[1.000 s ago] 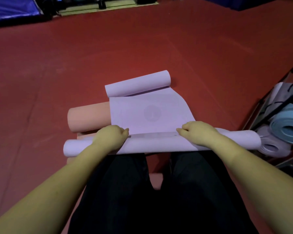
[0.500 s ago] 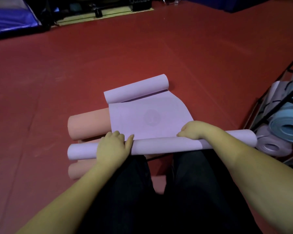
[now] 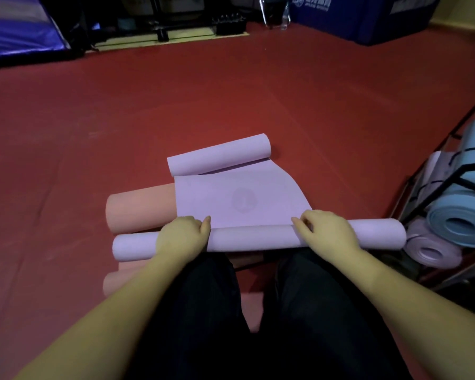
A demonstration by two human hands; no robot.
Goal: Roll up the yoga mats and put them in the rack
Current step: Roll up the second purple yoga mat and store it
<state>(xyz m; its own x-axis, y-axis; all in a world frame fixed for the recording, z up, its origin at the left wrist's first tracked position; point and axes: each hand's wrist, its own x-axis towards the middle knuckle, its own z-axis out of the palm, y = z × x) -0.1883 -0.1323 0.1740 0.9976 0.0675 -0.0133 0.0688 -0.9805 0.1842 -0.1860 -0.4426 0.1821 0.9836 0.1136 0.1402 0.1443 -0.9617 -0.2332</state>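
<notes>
Hiding fingertips, both hands [image 3: 183, 235] atop lilac mat [image 3: 247, 238]

The rack [image 3: 433, 187] at three o'clock runs off the frame edge. The lilac mat [image 3: 239, 204] covers part of the pink roll [image 3: 137, 209].
</notes>
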